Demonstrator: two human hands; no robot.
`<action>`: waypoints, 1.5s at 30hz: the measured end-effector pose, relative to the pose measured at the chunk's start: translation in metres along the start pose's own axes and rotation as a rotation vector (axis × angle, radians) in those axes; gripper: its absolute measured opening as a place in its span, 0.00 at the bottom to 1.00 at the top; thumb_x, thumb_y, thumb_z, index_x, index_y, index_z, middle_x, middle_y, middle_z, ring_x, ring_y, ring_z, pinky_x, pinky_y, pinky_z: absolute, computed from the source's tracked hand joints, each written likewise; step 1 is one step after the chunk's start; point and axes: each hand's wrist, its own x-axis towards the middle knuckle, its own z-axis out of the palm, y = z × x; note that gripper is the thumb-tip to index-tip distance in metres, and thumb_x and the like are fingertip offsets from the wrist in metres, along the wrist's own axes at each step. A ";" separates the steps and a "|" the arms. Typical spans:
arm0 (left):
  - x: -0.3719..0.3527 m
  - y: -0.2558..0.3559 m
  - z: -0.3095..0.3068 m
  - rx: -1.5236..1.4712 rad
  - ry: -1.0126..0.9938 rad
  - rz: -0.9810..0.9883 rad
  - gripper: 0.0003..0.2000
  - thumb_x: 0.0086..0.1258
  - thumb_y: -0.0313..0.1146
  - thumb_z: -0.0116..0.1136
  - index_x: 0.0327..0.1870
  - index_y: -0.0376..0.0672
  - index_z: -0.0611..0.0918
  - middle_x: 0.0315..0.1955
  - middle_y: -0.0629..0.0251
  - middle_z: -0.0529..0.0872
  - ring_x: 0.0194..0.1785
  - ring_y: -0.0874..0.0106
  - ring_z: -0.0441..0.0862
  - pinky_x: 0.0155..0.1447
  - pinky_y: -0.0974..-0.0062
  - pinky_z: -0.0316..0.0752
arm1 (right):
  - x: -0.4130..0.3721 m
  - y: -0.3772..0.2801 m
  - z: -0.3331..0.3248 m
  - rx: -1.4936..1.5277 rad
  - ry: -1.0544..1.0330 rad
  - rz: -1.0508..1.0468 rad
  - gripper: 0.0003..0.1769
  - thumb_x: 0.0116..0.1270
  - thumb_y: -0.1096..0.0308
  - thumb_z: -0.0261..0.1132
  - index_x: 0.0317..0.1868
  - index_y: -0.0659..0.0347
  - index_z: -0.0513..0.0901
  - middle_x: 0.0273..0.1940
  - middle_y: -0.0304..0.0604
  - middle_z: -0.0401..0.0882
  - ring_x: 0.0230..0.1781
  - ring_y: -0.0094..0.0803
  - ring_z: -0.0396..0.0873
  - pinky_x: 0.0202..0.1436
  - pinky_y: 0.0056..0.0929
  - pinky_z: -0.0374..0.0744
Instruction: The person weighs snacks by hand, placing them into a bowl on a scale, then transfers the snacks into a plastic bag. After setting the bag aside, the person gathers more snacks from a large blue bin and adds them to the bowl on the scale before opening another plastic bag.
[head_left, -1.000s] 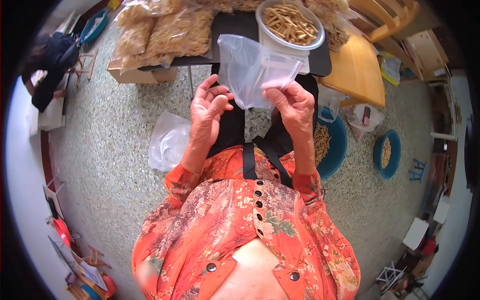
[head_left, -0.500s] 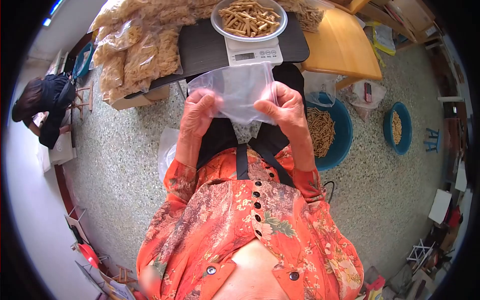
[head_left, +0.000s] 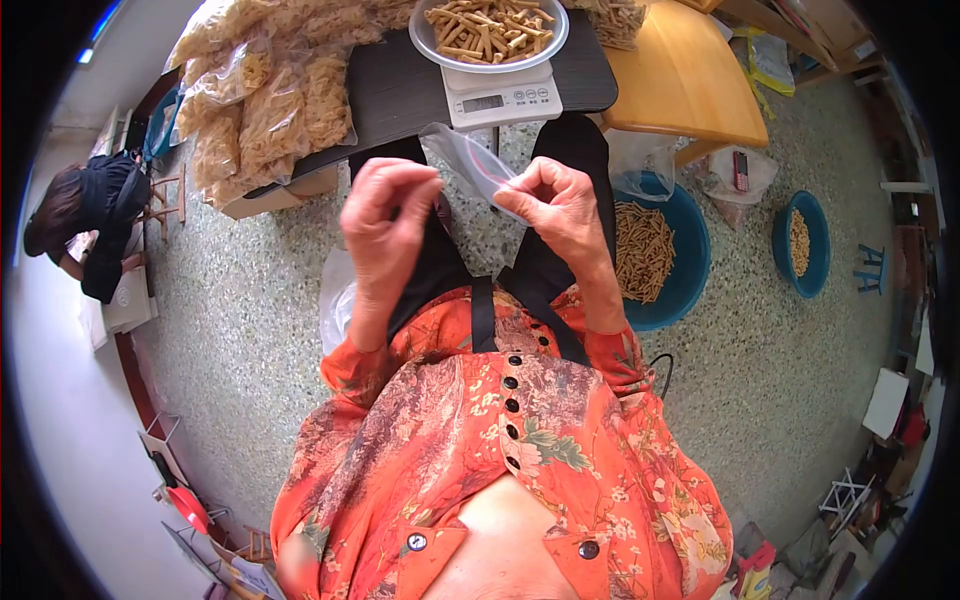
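Head view. Right hand, on the near side of the scale: thumb and forefinger pinched tight on the clear plastic bag. The bag is held up just in front of the scale. Left hand, near-left of the scale: fingers curled closed beside the bag; contact unclear. A bowl of sticks sits on the scale.

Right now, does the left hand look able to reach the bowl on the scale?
Probably yes: the left hand is raised near the table edge, and nothing stands between it and the bowl.
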 end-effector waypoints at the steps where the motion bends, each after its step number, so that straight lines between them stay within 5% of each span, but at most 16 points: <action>1: -0.004 0.006 0.007 0.049 -0.002 0.019 0.08 0.62 0.19 0.70 0.41 0.39 0.86 0.38 0.67 0.82 0.38 0.79 0.81 0.41 0.81 0.78 | -0.001 0.001 0.004 -0.013 -0.002 -0.010 0.11 0.61 0.69 0.78 0.29 0.63 0.84 0.26 0.31 0.79 0.27 0.14 0.74 0.31 0.20 0.73; 4: -0.003 0.010 0.018 0.286 -0.058 0.461 0.12 0.59 0.17 0.68 0.43 0.40 0.87 0.40 0.63 0.82 0.37 0.71 0.84 0.39 0.77 0.80 | -0.003 -0.006 0.006 -0.077 -0.035 0.023 0.11 0.59 0.69 0.78 0.29 0.63 0.83 0.25 0.32 0.79 0.26 0.15 0.74 0.30 0.21 0.74; 7: -0.013 0.001 0.021 0.392 -0.239 0.385 0.11 0.59 0.17 0.65 0.43 0.39 0.86 0.39 0.60 0.82 0.37 0.66 0.85 0.38 0.71 0.82 | -0.005 -0.004 0.001 -0.100 -0.081 0.062 0.10 0.59 0.69 0.78 0.30 0.64 0.84 0.25 0.34 0.80 0.26 0.15 0.75 0.29 0.22 0.74; 13: -0.019 -0.005 0.016 0.452 -0.272 0.297 0.11 0.59 0.16 0.63 0.42 0.39 0.84 0.37 0.60 0.81 0.36 0.63 0.85 0.37 0.69 0.82 | -0.004 0.001 -0.004 -0.073 -0.176 0.070 0.10 0.64 0.66 0.74 0.32 0.64 0.85 0.26 0.32 0.79 0.26 0.15 0.73 0.29 0.21 0.72; 23: -0.024 0.000 0.019 0.410 -0.580 0.348 0.08 0.61 0.20 0.63 0.41 0.39 0.83 0.35 0.59 0.82 0.35 0.57 0.84 0.38 0.66 0.81 | 0.004 0.020 -0.012 0.017 0.176 0.142 0.09 0.69 0.67 0.68 0.37 0.66 0.83 0.28 0.33 0.82 0.29 0.16 0.77 0.34 0.21 0.77; 31: -0.043 -0.004 0.028 0.649 -0.532 0.264 0.12 0.60 0.30 0.68 0.45 0.46 0.82 0.34 0.66 0.80 0.34 0.63 0.84 0.33 0.68 0.79 | 0.002 0.022 0.014 -0.142 0.290 0.039 0.06 0.68 0.72 0.65 0.34 0.65 0.81 0.28 0.37 0.81 0.22 0.19 0.78 0.27 0.23 0.77; 37: -0.044 -0.006 0.029 0.418 -0.396 0.135 0.07 0.62 0.31 0.69 0.38 0.45 0.83 0.31 0.66 0.79 0.34 0.63 0.84 0.35 0.67 0.79 | -0.003 0.012 0.020 0.011 0.183 0.142 0.06 0.67 0.73 0.66 0.33 0.65 0.78 0.28 0.36 0.81 0.22 0.21 0.81 0.25 0.22 0.78; 45: -0.034 -0.011 0.011 0.314 -0.468 0.261 0.04 0.59 0.26 0.66 0.33 0.44 0.84 0.27 0.63 0.76 0.33 0.61 0.81 0.36 0.64 0.77 | 0.002 0.023 -0.003 -0.063 0.245 0.132 0.06 0.64 0.78 0.66 0.41 0.62 0.79 0.32 0.33 0.80 0.24 0.15 0.76 0.25 0.17 0.76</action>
